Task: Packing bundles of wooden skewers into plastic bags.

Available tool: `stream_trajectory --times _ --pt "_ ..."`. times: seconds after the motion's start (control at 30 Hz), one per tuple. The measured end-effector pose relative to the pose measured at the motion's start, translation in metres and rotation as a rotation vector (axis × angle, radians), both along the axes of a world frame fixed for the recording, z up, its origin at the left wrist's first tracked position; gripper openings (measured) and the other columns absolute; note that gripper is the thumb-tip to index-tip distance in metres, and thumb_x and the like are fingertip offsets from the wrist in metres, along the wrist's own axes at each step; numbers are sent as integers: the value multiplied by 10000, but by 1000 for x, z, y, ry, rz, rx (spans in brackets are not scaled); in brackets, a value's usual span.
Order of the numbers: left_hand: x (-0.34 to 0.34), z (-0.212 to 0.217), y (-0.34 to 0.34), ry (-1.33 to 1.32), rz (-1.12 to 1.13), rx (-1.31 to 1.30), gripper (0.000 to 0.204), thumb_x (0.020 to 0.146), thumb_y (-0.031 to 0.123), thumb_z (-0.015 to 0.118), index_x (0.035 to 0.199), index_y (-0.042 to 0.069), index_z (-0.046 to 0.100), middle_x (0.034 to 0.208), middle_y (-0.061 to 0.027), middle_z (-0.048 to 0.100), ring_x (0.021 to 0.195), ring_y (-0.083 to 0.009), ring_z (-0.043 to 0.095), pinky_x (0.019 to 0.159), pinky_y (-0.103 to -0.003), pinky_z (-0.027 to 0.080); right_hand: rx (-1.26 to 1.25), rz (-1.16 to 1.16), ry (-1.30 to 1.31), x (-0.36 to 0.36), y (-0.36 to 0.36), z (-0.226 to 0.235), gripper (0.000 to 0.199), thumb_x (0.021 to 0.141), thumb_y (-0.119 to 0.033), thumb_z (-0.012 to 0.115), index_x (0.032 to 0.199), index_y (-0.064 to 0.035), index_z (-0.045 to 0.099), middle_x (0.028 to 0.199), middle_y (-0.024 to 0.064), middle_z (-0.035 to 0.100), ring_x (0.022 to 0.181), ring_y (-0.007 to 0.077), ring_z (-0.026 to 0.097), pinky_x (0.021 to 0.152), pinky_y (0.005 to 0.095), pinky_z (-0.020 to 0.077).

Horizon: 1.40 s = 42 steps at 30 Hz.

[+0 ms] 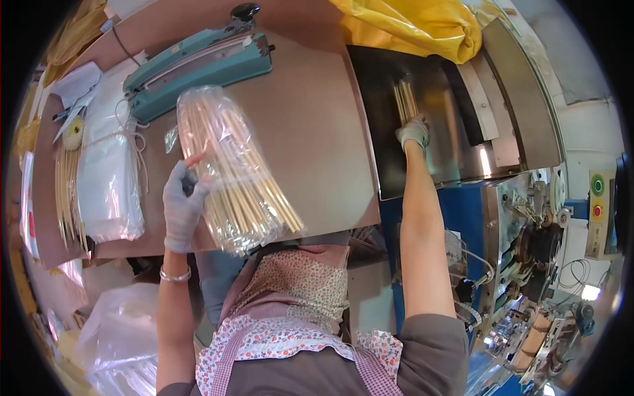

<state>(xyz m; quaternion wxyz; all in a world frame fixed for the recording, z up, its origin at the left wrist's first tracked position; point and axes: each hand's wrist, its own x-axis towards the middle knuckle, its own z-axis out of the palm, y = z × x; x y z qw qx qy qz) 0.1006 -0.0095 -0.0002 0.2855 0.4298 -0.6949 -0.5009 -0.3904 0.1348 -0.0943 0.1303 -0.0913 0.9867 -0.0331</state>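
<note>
My left hand, in a pale glove with bare fingertips, is at the left side of a clear plastic bag full of thin wooden sticks. Thumb and index finger are apart, their tips against or just over the bag; I cannot tell whether they press on it. The bag lies slanted on the brown tabletop. Over to the right, my right hand, gloved the same way, is closed around the near end of a small bundle of wooden sticks. That bundle is above a dark, shiny metal tray.
A teal bag sealer stands behind the filled bag. To the left lie tied, flat clear bags and loose wooden sticks. Yellow sheeting hangs over the tray's far side. Machinery with a button box stands right.
</note>
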Motion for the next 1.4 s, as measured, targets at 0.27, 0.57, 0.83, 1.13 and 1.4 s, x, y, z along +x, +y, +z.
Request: stream_trajectory --times 0.27,0.57,0.83,1.13,1.4 --pt "-16 12 -29 134 -6 251 244 847 155 637 1032 -5 648 723 27 572 626 -47 496 557 -217 407 -1058 653 -593 160 13 130 466 673 -46 608 1136 -28 564 920 55 635 793 121 601 694 250 498" --pt "-15 1 -34 245 -30 458 216 839 217 662 899 10 667 800 -36 645 703 -119 604 625 -267 488 -166 1272 -41 295 -3 138 767 644 -187 693 1307 57 394 1056 258 612 967 376 611 863 434 478" --pt "-22 26 27 -260 -124 -851 295 727 394 732 926 177 707 710 -77 660 633 -257 644 555 -364 505 -146 913 -330 344 -6 180 847 695 -301 695 1351 71 309 1025 270 624 953 362 626 847 438 483" --pt "52 -3 2 -109 241 -362 459 812 248 715 1205 64 564 626 6 462 548 -104 403 518 -294 384 -1268 655 -200 280 -23 164 539 809 -88 684 1290 -73 439 1041 62 606 914 164 579 812 296 472" --pt "37 -26 -11 -21 111 -477 575 792 70 665 1322 60 439 1308 -194 435 1253 -331 385 1062 -384 310 -94 282 202 94 19 30 659 743 -482 661 1238 -91 470 1306 252 443 1216 410 434 975 464 399"
